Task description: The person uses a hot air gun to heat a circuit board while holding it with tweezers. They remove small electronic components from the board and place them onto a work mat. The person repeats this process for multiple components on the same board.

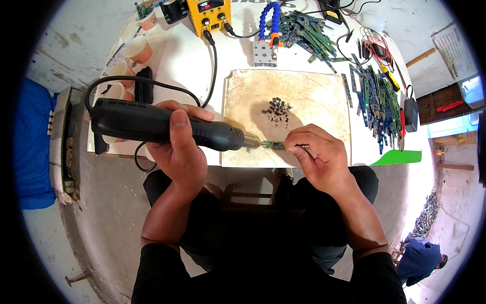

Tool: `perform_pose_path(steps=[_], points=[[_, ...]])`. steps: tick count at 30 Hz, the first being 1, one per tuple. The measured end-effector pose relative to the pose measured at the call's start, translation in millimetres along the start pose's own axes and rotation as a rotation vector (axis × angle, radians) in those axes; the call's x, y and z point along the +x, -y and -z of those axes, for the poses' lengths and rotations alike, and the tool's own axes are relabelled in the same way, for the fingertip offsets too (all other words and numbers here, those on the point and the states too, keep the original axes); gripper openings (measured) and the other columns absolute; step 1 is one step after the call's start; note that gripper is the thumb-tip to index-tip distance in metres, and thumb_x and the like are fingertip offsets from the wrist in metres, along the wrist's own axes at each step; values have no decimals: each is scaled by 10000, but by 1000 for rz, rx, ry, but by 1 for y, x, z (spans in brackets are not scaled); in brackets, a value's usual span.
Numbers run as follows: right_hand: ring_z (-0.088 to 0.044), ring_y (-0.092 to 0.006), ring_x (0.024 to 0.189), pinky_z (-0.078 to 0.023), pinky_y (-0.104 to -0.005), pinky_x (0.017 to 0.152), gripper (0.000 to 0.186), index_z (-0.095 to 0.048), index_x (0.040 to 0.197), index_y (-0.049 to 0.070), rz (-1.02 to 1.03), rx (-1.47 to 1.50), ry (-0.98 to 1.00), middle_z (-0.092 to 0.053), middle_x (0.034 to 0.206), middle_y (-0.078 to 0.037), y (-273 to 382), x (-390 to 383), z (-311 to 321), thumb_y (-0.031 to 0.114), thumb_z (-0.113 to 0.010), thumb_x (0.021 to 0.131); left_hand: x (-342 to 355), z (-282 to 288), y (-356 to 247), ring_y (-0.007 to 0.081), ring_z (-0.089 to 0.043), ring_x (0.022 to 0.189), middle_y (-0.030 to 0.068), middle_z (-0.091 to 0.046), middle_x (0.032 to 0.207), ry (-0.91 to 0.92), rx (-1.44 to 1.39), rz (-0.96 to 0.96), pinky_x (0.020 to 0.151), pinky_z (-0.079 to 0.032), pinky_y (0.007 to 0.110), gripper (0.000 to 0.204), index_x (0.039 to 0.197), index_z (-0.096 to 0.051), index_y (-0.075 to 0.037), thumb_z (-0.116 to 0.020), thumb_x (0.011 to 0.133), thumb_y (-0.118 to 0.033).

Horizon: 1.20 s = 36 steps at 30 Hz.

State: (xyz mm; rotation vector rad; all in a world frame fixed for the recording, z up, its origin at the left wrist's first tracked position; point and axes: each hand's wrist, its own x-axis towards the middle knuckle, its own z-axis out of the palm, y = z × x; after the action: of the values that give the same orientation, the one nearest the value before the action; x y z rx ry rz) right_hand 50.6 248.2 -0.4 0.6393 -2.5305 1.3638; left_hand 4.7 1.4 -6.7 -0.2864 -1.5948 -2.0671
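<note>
My left hand (179,144) is closed around the black body of a hot air gun (136,121), its thumb on top. The gun lies level and its metal nozzle (250,141) points right. Just off the nozzle is a narrow green circuit board strip (273,145). My right hand (319,154) pinches the strip at its right end, and the fingers hide part of it. Both hands are over the near part of a stained, light-coloured board (243,104). Farther back on that board lies a small heap of black chips (278,107), with tinier bits beside it.
A yellow soldering station (210,15) stands at the back, with black cables. Near it, a metal block (265,54) carries a blue flexible hose (262,23). Circuit board strips (377,101) pile up at right. Paper cups (137,49) line the left. Another person (419,261) is at lower right.
</note>
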Motion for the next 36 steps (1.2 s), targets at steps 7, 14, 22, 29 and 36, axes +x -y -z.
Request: perform_pose_path(steps=[7, 14, 22, 29, 36], points=[[-685, -294, 872, -555, -347, 777, 143, -688, 963, 22, 5, -4, -4, -682, 951, -134, 3, 0, 1, -53, -697, 841, -1, 1, 1, 121, -656, 717, 115, -710, 793, 9, 4, 2, 735, -527, 245, 182, 1063, -527, -25, -553, 1027, -202], [-688, -242, 873, -544, -303, 783, 123, -675, 974, 1, 27, -94, -101, -695, 955, -132, -3, 1, 2, -66, -689, 872, -1, -2, 1, 126, -660, 718, 117, -708, 786, -15, -21, 18, 731, -531, 253, 163, 1059, -528, -27, -546, 1030, -187], [-701, -311, 872, -549, -337, 754, 137, -651, 993, 14, -74, -64, -265, -695, 960, -156, -6, 8, -6, -52, -686, 878, -3, -3, 2, 196, -646, 724, 166, -683, 793, -16, 67, 40, 753, -537, 329, 208, 1068, -524, -37, -519, 1009, -237], [-717, -231, 858, -549, -306, 738, 114, -670, 1003, 13, -158, 33, -277, -714, 963, -141, -12, 6, -7, -26, -694, 899, -2, -2, 4, 180, -678, 752, 145, -693, 807, -15, 23, 50, 754, -554, 295, 190, 1064, -520, -24, -543, 1014, -206], [-652, -68, 757, -524, -237, 672, 121, -726, 1023, -15, -529, 264, -249, -744, 872, -74, -10, 4, -13, -5, -727, 902, -3, -13, -1, 213, -642, 727, 162, -655, 805, -93, 102, 73, 733, -534, 326, 239, 1064, -511, -39, -521, 1004, -270]])
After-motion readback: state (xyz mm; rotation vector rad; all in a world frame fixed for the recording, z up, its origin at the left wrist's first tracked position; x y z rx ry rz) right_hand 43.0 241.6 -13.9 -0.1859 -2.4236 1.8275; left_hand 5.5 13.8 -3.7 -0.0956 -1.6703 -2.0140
